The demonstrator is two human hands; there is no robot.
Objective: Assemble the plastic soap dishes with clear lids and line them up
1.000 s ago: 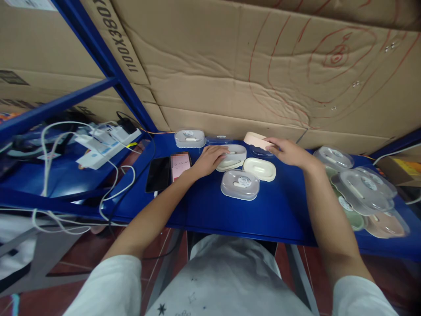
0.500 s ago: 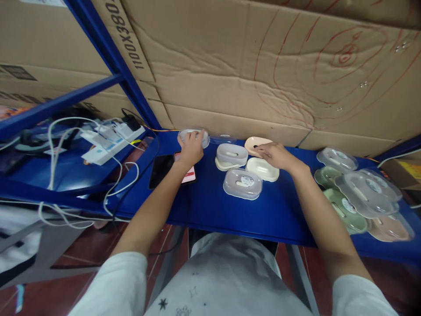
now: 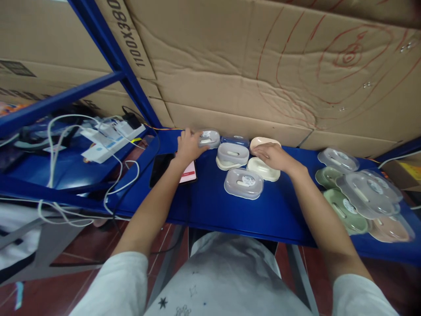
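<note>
While left fingers (image 3: 196,135) spread, right (image 3: 262,152) droop.

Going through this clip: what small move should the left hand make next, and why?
Probably settle the left hand more firmly around the grey, rounded plastic box with a white label: its thumb and fingers are spread at the box's left end, and a secure grip cannot be made out. The right hand is at the peach oval dish.
</note>
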